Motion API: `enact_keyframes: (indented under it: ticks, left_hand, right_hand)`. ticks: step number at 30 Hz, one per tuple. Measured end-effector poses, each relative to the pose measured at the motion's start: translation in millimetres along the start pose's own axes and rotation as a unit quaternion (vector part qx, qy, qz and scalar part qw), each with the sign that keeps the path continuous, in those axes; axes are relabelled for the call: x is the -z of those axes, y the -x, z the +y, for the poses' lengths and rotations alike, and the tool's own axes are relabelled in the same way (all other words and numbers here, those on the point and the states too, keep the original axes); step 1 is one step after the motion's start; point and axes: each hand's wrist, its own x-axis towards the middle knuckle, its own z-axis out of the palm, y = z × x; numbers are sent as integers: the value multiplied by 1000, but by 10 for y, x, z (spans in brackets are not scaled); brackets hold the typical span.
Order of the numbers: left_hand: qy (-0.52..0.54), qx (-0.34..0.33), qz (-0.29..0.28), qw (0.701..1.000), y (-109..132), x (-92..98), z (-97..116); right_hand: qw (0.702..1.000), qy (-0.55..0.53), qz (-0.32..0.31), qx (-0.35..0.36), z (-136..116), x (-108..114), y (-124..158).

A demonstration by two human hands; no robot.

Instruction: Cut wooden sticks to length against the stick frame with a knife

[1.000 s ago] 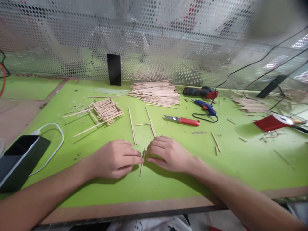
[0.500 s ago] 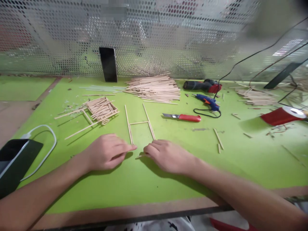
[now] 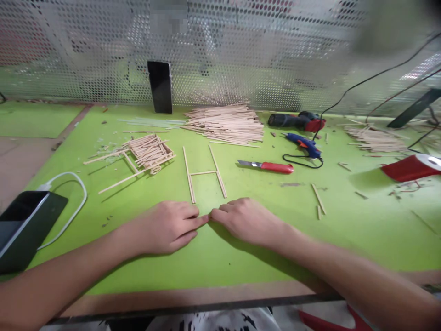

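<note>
Frame of pale wooden sticks (image 3: 204,173), H-shaped, lies on the bright green counter (image 3: 155,276) just beyond my left hand (image 3: 172,227) and right hand (image 3: 250,220), about equally near each, its two long rails running away from me. My fingertips meet; whether they pinch anything I cannot tell. I can read no writing.

Left hand (image 3: 174,227), right hand (image 3: 244,220) backs up, fingertips (image 3: 206,219) close, perhaps touching; forearms (image 3: 93,259) angled inward.
</note>
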Motion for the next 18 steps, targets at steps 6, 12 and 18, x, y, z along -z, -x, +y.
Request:
enact_keyframes:
  ticks: [6, 12, 18]
  left_hand:
    - [8, 25, 4, 1000, -29, -30, 31]
    - [-6, 26, -10, 1000, -47, -23, 54]
    - [25, 33, 12, 999, -46, -41, 34]
  right_hand:
    - [1000, 20, -18, 6, 14, 32, -12]
    - [999, 37, -15, 1, -14, 66, -4]
    - [1000, 24, 20, 3, 12, -7, -8]
